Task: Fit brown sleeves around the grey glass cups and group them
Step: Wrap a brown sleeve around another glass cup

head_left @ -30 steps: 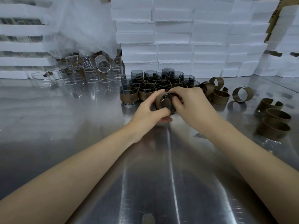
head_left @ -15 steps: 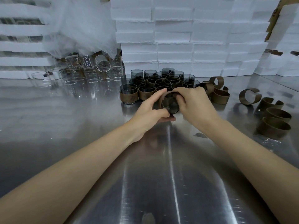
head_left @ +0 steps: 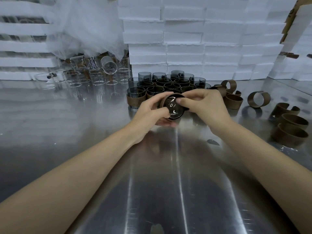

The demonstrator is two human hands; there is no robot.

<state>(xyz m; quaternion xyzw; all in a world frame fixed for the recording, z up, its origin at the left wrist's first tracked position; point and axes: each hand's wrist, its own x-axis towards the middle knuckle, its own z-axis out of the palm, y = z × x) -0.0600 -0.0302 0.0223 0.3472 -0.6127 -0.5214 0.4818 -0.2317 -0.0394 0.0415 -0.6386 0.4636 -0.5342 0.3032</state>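
**Cup tipped up in both hands, sleeve nearly seated**

Both hands meet above the steel table (head_left: 168, 183), just in front of the group of sleeved cups (head_left: 168, 85); the grey glass cup (head_left: 173, 109) is held between them, off the table, w/ a brown sleeve (head_left: 162, 103) wrapped round its wall. The left hand (head_left: 150, 112) curls round the sleeve's left side; the right hand (head_left: 204, 105) pinches the right side, thumb pressed at the rim.

Vs 1 s ago, the cup has rolled so its round end faces the camera, glints showing on the glass; the sleeve, a looser ring 0.5 s ago, now sits closer on the cup. Judged from that, fitting is at its last bit, prob. squaring the sleeve; whether its ends have closed can't be told, as fingers hide them. Next should be standing it beside the group's front row.

Loose sleeves (head_left: 258, 99) lie well apart on the right, so prob. more to fit; clear glass beakers (head_left: 94, 75) and white foam boxes (head_left: 185, 39) stand behind.
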